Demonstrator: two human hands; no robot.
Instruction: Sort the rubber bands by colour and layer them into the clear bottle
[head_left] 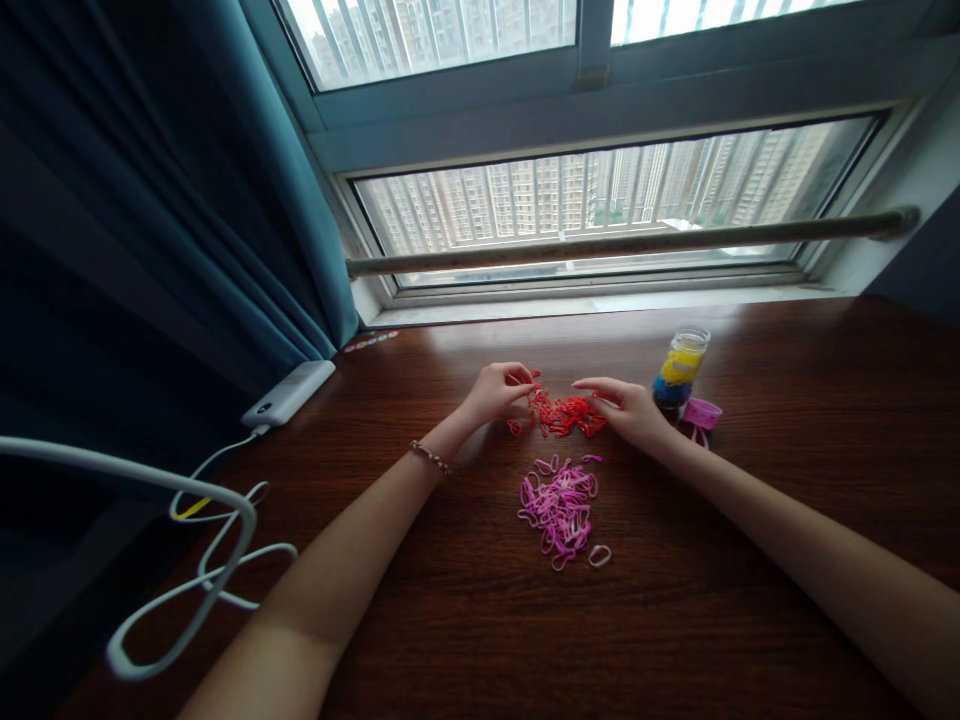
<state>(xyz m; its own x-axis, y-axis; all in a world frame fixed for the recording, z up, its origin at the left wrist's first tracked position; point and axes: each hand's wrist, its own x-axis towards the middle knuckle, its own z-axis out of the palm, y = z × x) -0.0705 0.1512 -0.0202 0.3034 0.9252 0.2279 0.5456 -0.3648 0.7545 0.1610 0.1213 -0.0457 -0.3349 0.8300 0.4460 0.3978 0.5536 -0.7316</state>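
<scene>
A loose pile of red rubber bands (574,415) lies on the brown table. At its left edge is my left hand (501,392), its thumb and index finger pinched together with red bands at the tips. My right hand (628,410) rests at the pile's right side, fingers stretched and apart, the thumb touching or just above the bands. Nearer to me lies a pile of pink and purple rubber bands (559,510). One pale band (600,555) sits apart from that pile, at its lower right.
Beyond my right wrist stands a clear jar (681,365) with yellow and blue contents, beside a small pink-purple ring-shaped item (703,412). At left are a white power strip (289,393), a looping white cable (244,520) and a blue curtain (300,230). A window rail (637,243) crosses behind the table.
</scene>
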